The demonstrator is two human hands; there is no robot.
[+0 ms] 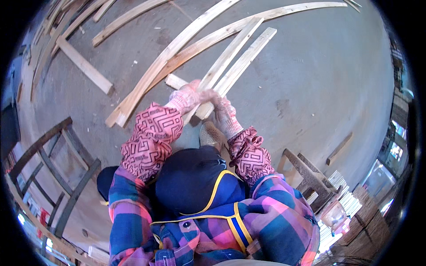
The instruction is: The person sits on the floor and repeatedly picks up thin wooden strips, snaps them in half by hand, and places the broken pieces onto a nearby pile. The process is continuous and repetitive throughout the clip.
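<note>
Two narrow pale wooden planks lie side by side in front of me, the left plank and the right plank, both slanting away to the upper right. My left hand, in a pale pinkish glove, is closed around the near part of the left plank. My right hand, gloved alike, wraps the near end of the right plank, its fingers partly blurred and meeting the left hand. A short wooden piece crosses beneath the planks beside my left hand. My shoe is just below the planks' near ends.
Long boards cross on the concrete floor ahead, with another board and several more at the upper left. A dark slatted frame stands at my left. At my right are a wooden stool-like stand and a loose stick.
</note>
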